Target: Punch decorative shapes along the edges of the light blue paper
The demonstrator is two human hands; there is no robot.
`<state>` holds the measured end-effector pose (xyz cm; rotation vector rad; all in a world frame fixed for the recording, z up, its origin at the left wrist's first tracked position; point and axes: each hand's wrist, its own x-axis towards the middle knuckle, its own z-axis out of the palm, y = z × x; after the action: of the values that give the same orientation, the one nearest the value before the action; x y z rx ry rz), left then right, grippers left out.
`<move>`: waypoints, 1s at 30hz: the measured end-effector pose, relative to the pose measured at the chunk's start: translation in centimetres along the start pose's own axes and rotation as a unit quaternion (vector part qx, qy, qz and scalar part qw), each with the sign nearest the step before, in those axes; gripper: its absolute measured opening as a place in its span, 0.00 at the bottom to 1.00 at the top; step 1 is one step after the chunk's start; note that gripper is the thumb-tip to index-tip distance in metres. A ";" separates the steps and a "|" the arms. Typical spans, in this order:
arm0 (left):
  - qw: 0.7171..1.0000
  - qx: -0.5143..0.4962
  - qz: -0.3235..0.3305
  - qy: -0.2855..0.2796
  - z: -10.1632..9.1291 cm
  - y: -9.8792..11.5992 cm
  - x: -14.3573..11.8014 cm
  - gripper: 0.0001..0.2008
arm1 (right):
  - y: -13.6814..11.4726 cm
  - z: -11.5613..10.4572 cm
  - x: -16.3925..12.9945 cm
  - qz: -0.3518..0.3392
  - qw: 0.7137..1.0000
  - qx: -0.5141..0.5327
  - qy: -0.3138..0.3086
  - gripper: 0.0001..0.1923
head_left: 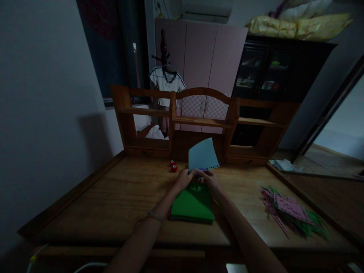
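My left hand [185,179] and my right hand [209,179] meet above the desk, fingers closed around a small purple-blue object [200,170]. It looks like a small craft punch, but my fingers cover most of it. A light-blue sheet [202,153] rises tilted just beyond my fingertips, its lower edge at that object. Along that edge runs a row of small dark holes or marks. Below my hands lies a green stack of sheets or felt [193,206] on the desk. Two small red objects with white tops [174,168] sit left of the sheet.
Pink and green strips with cut-out holes [292,210] lie heaped on the wooden desk [122,197] at the right. A wooden shelf unit [203,122] closes off the desk's back edge. A wall [51,113] stands to the left.
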<state>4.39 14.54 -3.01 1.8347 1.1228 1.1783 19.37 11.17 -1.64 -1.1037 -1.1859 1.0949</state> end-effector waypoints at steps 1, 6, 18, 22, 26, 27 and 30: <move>1.000 0.000 -0.006 0.007 0.0 -0.2 0.1 0.26 | 0.0 0.1 0.0 -0.003 1.000 0.007 -0.003 0.23; 0.999 0.005 -0.014 0.039 0.1 -0.6 0.2 0.26 | 0.1 0.3 0.1 -0.002 1.000 0.029 -0.007 0.21; 0.999 0.013 -0.017 0.048 0.2 -0.8 0.4 0.26 | 0.0 0.2 -0.1 0.008 0.999 0.029 -0.023 0.22; 0.998 0.021 -0.023 0.045 0.2 -0.9 0.5 0.26 | -0.5 0.4 -0.6 -0.003 1.000 0.025 -0.013 0.20; 0.999 0.016 0.004 0.028 0.3 -0.9 0.4 0.24 | -0.5 0.4 -0.6 -0.004 0.999 0.033 -0.024 0.19; 1.000 0.008 0.021 0.022 0.3 -0.9 0.4 0.23 | -0.4 0.3 -0.5 -0.005 0.999 0.034 -0.023 0.19; 0.998 -0.006 0.055 0.002 0.4 -0.9 0.3 0.20 | 0.1 0.1 -0.1 -0.010 1.000 0.029 -0.004 0.19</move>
<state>4.57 15.13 -3.80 1.9058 1.0257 1.2499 19.29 11.09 -1.71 -1.0409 -1.1626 1.1134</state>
